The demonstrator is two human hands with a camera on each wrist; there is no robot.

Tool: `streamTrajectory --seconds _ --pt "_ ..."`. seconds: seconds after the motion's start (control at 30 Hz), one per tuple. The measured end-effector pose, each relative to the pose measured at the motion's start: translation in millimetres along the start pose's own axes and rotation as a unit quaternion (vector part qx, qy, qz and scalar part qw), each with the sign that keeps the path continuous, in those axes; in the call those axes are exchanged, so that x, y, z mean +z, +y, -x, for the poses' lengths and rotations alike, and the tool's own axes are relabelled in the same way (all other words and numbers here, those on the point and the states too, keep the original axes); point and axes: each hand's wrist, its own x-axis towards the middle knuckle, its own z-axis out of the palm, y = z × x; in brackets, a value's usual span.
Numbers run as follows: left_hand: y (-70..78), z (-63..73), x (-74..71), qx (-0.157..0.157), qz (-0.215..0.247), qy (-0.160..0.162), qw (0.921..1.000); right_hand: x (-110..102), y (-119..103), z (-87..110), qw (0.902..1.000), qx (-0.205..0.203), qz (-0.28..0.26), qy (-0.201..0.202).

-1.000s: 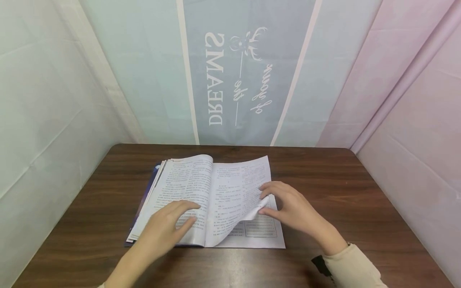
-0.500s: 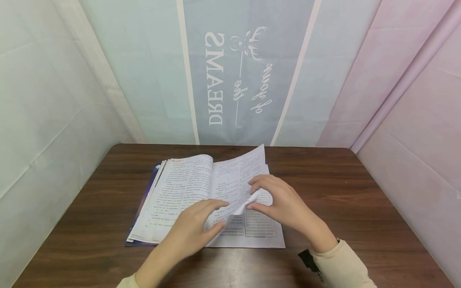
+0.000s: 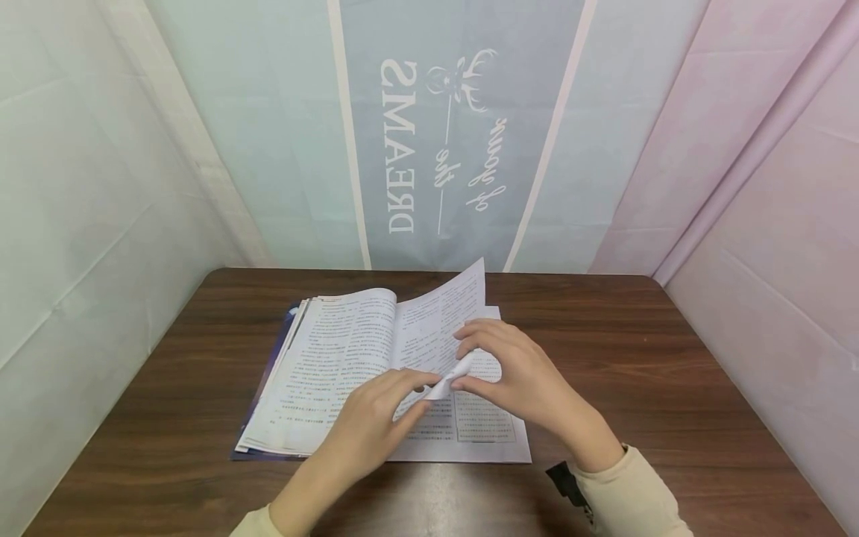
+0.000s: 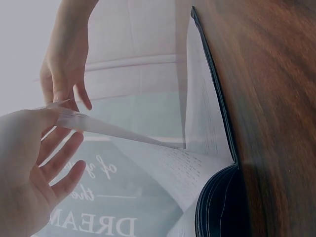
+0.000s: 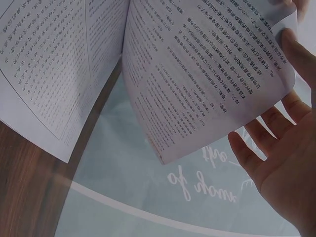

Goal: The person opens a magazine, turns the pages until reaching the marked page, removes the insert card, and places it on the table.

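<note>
An open book (image 3: 329, 365) with printed text lies on the table. One right-hand page (image 3: 439, 317) is lifted, its near corner curled over. My right hand (image 3: 520, 377) pinches that page's outer edge between thumb and fingers. At the curled corner, my left hand (image 3: 372, 418) holds the paper between thumb and index finger. In the left wrist view, the page (image 4: 168, 165) rises from the spine to both hands. The right wrist view shows the printed underside of the raised page (image 5: 197, 89), with the right hand's fingers (image 5: 276, 123) behind it.
The brown wooden table (image 3: 644, 388) extends around the book. Behind it hangs a grey-green curtain (image 3: 450, 231) with mirrored lettering, and pale cloth walls (image 3: 87, 209) stand at the sides. A dark blue cover (image 3: 268, 365) shows under the left pages.
My right hand has drawn the page's edge left and the page stands higher. My left hand has moved right from the left page and now takes hold of the curled corner.
</note>
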Motion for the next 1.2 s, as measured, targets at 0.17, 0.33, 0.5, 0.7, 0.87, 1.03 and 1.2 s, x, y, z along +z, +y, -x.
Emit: streamTrajectory --seconds 0.17,0.33,0.5,0.7,0.87,1.03,1.2 --pt "0.5 0.0 -1.5 -0.009 -0.005 0.004 0.9999 -1 -1 0.7 1.0000 0.005 -0.007 -0.005" --pt "0.1 0.1 -3.6 -0.020 -0.025 0.010 0.9994 -1 -2 2.3 0.9996 0.006 -0.024 -0.014" --pt "-4.9 3.2 -6.9 -0.032 -0.048 0.018 0.9982 -1 0 4.0 0.9994 -0.007 -0.034 -0.004" --pt "-15.6 12.8 -15.5 -0.052 -0.074 0.040 0.9951 -3 3 8.4 0.9995 -0.014 -0.028 0.001" --pt "-26.1 25.7 -24.5 -0.081 -0.100 0.042 0.9908 -4 7 17.7 0.9996 0.009 -0.011 -0.022" --pt "-37.2 40.1 -35.0 -0.115 -0.132 0.032 0.9840 -2 16 28.7 0.9992 0.015 0.003 -0.036" --pt "-45.3 51.2 -48.0 -0.157 -0.146 0.021 0.9765 0 26 40.5 0.9985 0.024 0.019 -0.044"
